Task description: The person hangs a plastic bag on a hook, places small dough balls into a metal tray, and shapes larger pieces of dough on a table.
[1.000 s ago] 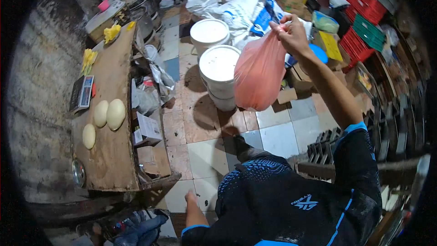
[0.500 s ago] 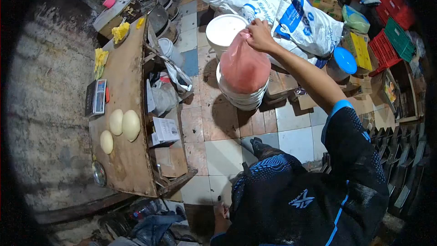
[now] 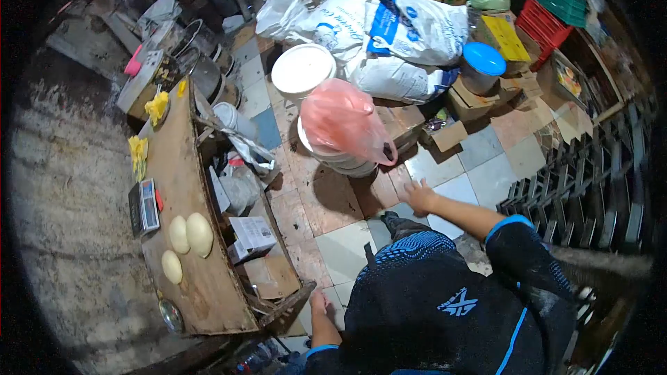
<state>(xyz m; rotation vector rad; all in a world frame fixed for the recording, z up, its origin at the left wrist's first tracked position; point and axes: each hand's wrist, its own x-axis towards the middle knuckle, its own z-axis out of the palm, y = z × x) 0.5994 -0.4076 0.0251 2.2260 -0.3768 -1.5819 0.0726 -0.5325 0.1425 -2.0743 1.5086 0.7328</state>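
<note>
Head view: a translucent pink plastic bag (image 3: 339,119) rests on a round white plastic bucket (image 3: 347,165), its loose end past the right edge. The right hand (image 3: 420,198), fingers spread apart, is near the bag, not touching. The left hand (image 3: 319,301) is near the brown wooden bench's near right corner; I cannot tell its fingers' state.

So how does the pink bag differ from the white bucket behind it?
The pink bag is crumpled and filmy; the white bucket is smooth and opaque. The bag slumps, while the white bucket stands upright. The bag rests on the nearer bucket; the white bucket stands beyond it. Neither touches the right hand.
</note>
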